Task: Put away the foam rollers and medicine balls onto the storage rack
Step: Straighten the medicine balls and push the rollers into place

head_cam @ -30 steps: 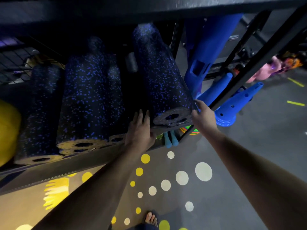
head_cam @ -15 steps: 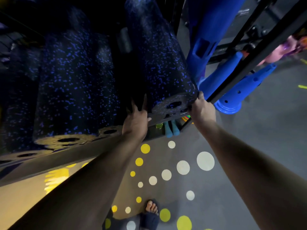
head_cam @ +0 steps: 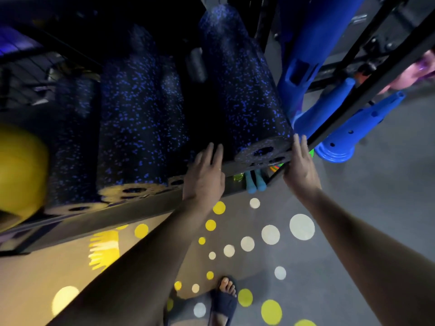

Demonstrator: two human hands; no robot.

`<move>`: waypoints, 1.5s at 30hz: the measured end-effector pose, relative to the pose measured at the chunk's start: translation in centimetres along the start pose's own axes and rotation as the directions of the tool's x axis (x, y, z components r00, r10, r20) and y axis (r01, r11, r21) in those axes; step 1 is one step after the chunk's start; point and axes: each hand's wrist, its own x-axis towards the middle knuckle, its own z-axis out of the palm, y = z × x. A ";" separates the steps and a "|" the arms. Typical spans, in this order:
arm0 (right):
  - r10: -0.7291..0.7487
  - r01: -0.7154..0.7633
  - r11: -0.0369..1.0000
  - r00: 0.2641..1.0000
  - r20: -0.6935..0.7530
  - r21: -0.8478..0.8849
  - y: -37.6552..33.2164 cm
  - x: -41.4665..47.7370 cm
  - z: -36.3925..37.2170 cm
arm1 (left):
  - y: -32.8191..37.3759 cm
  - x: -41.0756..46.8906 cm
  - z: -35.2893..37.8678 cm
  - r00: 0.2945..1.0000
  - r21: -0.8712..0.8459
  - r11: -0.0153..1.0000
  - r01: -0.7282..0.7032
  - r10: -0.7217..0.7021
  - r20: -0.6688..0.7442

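Observation:
A black foam roller with blue specks (head_cam: 244,100) lies lengthwise on the dark storage rack shelf (head_cam: 141,208), its holed end facing me. My left hand (head_cam: 204,177) lies flat with straight fingers against the roller's left side. My right hand (head_cam: 300,170) has straight fingers at the roller's right end, beside the rack's slanted post (head_cam: 367,90). Several more speckled rollers (head_cam: 138,128) lie side by side to the left. A yellow ball (head_cam: 21,170) sits at the shelf's far left.
Blue cones (head_cam: 348,130) and a tall blue piece (head_cam: 306,67) stand just right of the rack. Small teal dumbbells (head_cam: 255,184) show under the shelf. The grey floor (head_cam: 376,208) has yellow and white dots; my sandalled foot (head_cam: 223,300) stands below.
Both hands have straightened and slid up along the roller's end. The view shifted left, bringing the yellow ball back into sight. The roller stays on the shelf.

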 end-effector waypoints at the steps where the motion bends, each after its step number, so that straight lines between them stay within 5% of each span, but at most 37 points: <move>1: -0.002 0.003 1.000 1.000 -0.024 0.030 -0.7 -1.0 -0.5 | -0.8 -0.4 -1.2 0.995 0.053 0.995 -0.082 0.085 -0.050; 3: -0.029 0.038 0.997 0.991 -0.128 0.070 -2.6 -3.1 -1.5 | -2.7 -0.9 -3.8 0.971 0.144 0.972 -0.184 0.202 -0.126; 6: -0.004 0.063 0.985 0.939 -0.343 0.161 -6.0 -6.0 -2.6 | -5.0 -1.6 -8.2 0.944 0.153 0.976 -0.156 0.193 -0.269; 10: -0.199 0.245 0.968 0.882 -0.426 0.057 -11.2 -6.5 -1.5 | -8.9 -2.3 -11.7 0.908 0.015 0.982 0.189 -0.169 -0.383; 14: -0.309 0.320 0.947 0.925 -0.219 0.014 -18.2 -6.6 1.3 | -13.4 -3.6 -12.7 0.787 -0.394 0.716 0.576 -0.616 0.030; 18: -0.204 0.181 0.962 0.974 0.094 0.205 -24.5 -7.5 3.6 | -16.4 -5.0 -12.7 0.705 -0.709 0.285 0.645 -0.580 0.408; 21: -0.046 -0.108 0.919 0.926 0.376 0.378 -27.6 -7.9 4.7 | -16.3 -4.8 -11.7 0.668 -0.762 0.129 0.635 -0.587 0.457; 29: -0.045 0.000 0.928 0.993 0.112 0.372 -28.3 -5.1 0.5 | -9.0 -0.5 -13.9 0.587 -0.792 -0.119 0.599 -0.608 0.535; 32: -0.084 0.055 0.969 0.991 0.108 0.242 -26.4 -3.5 -2.3 | -6.1 1.2 -12.5 0.581 -0.777 -0.070 0.625 -0.624 0.523; 42: -0.160 0.156 0.987 0.974 0.162 0.037 -21.3 -3.5 -2.1 | -3.8 1.6 -8.5 0.794 -0.646 0.488 0.587 -0.501 0.344; 45: -0.285 0.290 0.956 0.954 0.091 -0.042 -20.3 -2.3 -2.0 | -3.9 1.9 -8.4 0.797 -0.592 0.542 0.596 -0.489 0.355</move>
